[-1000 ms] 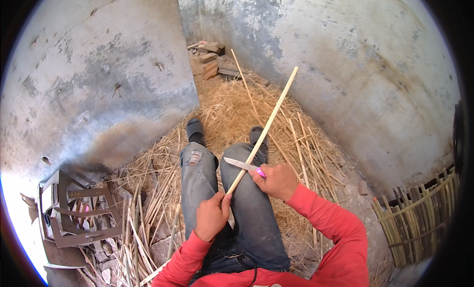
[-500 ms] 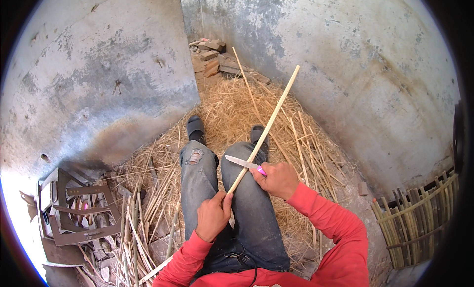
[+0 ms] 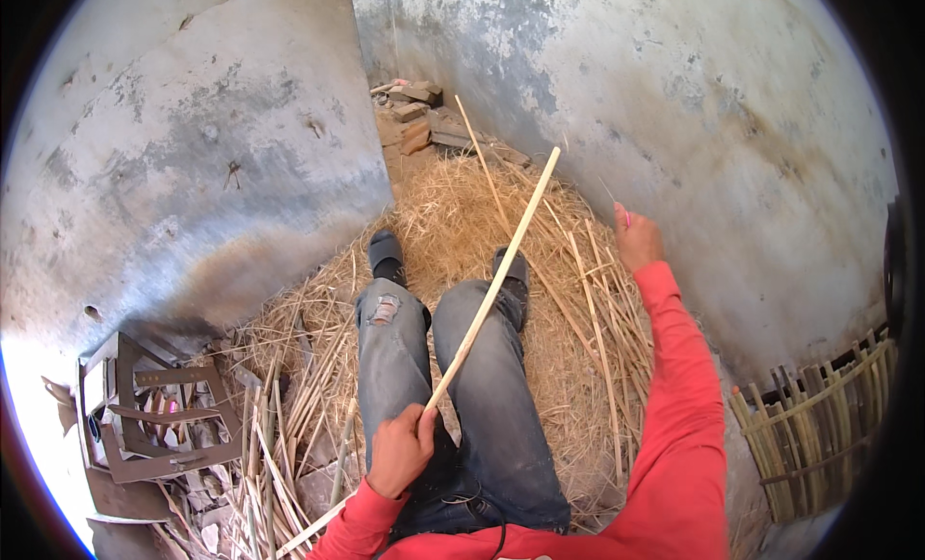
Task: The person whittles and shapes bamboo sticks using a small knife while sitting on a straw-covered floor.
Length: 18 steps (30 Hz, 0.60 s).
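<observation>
A long pale bamboo strip [image 3: 506, 266] slants up and away over my right thigh, its near part gripped by my left hand [image 3: 402, 451]. The tail of the strip comes out below that hand, past my left sleeve. Out to the right, my right hand [image 3: 639, 240] is closed around the pink handle of a knife [image 3: 628, 219]. Its thin blade points up and away, edge-on and hard to see. Knife and strip are well apart.
Shavings [image 3: 443, 199] cover the floor around my feet. Split strips [image 3: 279, 444] lie at left beside a broken brown wooden frame [image 3: 169, 420]. Bricks [image 3: 414, 107] sit in the far corner between plastered walls [image 3: 674, 107]. A slatted bamboo panel [image 3: 819, 425] stands at right.
My right hand has swung forward and right with the knife, off the strip. The strip's far end has shifted slightly left and nearer; my left hand still grips it, a little lower.
</observation>
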Available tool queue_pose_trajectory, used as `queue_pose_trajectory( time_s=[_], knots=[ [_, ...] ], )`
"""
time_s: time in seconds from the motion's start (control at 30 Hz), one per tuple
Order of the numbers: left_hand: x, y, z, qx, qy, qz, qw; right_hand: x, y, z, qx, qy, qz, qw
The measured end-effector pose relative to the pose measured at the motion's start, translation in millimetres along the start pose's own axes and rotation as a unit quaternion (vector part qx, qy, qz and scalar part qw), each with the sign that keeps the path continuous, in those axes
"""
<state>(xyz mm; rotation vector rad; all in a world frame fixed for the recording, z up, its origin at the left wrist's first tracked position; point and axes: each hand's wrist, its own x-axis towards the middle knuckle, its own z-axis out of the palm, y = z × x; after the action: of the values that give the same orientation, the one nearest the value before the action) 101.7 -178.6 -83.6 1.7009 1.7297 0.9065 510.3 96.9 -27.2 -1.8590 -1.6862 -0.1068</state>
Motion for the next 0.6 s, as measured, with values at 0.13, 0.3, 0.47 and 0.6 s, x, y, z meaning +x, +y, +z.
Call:
queue_pose_trajectory(
  time_s=[0.13,0.3,0.47,0.6],
  knots=[
    [7.5,12.4,-0.5,0.028,0.011,-0.022,0.999,-54.1,-72.6,-19.8,0.027,-0.088,-0.118,0.989],
    [10.8,10.8,4.5,0.039,0.030,-0.004,0.999,-160.6,-144.9,-12.6,0.069,-0.195,-0.220,0.953],
    [11.4,13.8,5.8,0.045,0.038,0.010,0.998,-177.8,-144.0,9.9,0.061,-0.195,-0.243,0.948],
    [10.0,13.7,5.6,0.062,0.037,0.010,0.997,-181.2,-149.3,7.7,0.051,-0.197,-0.243,0.948]
  ],
)
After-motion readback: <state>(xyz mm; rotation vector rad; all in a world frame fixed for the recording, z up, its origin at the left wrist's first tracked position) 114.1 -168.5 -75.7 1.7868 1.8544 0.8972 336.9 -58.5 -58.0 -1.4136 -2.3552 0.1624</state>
